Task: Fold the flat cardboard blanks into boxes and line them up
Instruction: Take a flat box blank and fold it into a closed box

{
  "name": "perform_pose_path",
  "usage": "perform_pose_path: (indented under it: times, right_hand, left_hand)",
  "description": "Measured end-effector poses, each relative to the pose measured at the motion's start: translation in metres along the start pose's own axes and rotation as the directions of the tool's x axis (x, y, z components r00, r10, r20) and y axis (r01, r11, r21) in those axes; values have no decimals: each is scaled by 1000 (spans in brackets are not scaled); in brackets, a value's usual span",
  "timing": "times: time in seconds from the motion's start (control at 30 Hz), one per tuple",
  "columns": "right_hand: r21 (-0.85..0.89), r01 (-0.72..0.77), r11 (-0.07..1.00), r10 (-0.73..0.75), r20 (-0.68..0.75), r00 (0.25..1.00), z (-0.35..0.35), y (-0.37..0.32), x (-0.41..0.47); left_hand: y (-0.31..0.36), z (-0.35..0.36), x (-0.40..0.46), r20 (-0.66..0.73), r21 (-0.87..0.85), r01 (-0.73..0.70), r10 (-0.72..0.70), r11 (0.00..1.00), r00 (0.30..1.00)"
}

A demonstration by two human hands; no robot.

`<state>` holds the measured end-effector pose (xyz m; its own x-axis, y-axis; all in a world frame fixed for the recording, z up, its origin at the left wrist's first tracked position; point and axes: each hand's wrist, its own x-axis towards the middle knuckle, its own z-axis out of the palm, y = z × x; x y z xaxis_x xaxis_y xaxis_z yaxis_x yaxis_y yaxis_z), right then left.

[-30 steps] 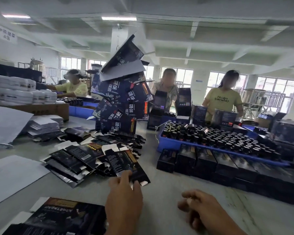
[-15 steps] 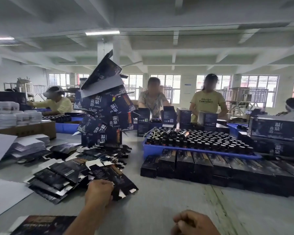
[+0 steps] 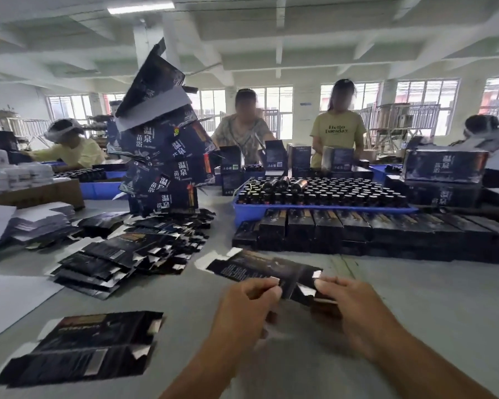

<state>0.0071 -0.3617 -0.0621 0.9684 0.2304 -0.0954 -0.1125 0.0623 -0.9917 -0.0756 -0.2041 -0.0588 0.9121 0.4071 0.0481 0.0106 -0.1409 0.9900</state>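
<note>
Gripping its near end from both sides, the left hand [image 3: 249, 305] and the right hand [image 3: 355, 309] hold one flat cardboard blank [image 3: 260, 269] just above the grey surface [image 3: 415, 312]. The left fingers [image 3: 264, 286] curl round the near left edge, the right fingers [image 3: 329, 283] curl round the near right edge, and the two hands sit close together with only a narrow stretch of card between them. The blank is dark, almost black, with small pale print on its face, a warm brownish band further out, and white tabs showing at its far left corner and beside each hand. It stretches away from the hands and to their left, slightly blurred.

Beyond the left hand lies a fanned pile of flat blanks [image 3: 121, 260] of the same dark print. Nearer than the left hand and well to its left, another blank [image 3: 87, 349] lies spread open on the surface. Beyond the right hand a row of folded boxes [image 3: 357, 234] stands side by side, touching one another, in front of a blue tray [image 3: 271, 210] filled with dark bottles.
</note>
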Motion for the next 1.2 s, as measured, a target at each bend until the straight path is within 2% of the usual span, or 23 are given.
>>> perform_pose_path:
  times: [0.07,0.13,0.2,0.23,0.3,0.33,0.37,0.43,0.53,0.63,0.87,1.0,1.07,1.2]
  right_hand:
    - [31,1,1000,0,-12,1000,-6,-5,-1]
    - [-1,44,999,-44,-26,999,-12,-6,-3]
    - [-75,107,991,-112,-61,992,-19,-4,-6]
    - [-118,134,984,-144,-80,986,-23,-4,-9]
    - [-198,178,964,-201,-102,974,-30,-4,-13]
    - [-241,202,949,-231,-98,968,-32,-4,-15]
    - [-289,231,929,-264,-82,961,-34,-6,-17]
    - [-349,292,890,-321,-27,947,-35,-9,-22]
    - [-337,340,878,-332,81,940,-29,-10,-30]
    - [-314,351,882,-317,156,935,-23,-7,-35]
    - [-116,320,940,-308,113,945,-28,-11,-35]
    - [-186,415,890,-393,146,908,-26,-9,-37]
    - [-226,450,864,-418,176,891,-26,-7,-37]
    - [-221,421,880,-369,239,898,-24,-8,-39]
  left_hand:
    - [1,1,-3,51,45,-30,28,999,998]
    - [-2,1,-6,136,117,-76,60,990,989]
    - [-5,1,-7,201,242,-182,134,953,970]
    - [-7,0,-7,188,348,-265,210,899,959]
    - [-6,-3,-7,163,612,-433,430,662,888]
    - [-5,-4,-7,202,677,-491,503,548,840]
    - [-5,-5,-6,256,698,-530,524,480,812]
    - [-9,-8,-1,346,729,-550,475,407,809]
    - [-14,-11,3,406,782,-547,422,298,811]
    - [-15,-13,3,414,778,-567,457,272,787]
    - [-13,-16,6,314,772,-564,597,292,738]
    - [-10,-15,4,315,793,-546,584,272,748]
    - [-10,-14,3,338,796,-562,603,227,723]
    - [-9,-11,1,372,796,-584,631,160,681]
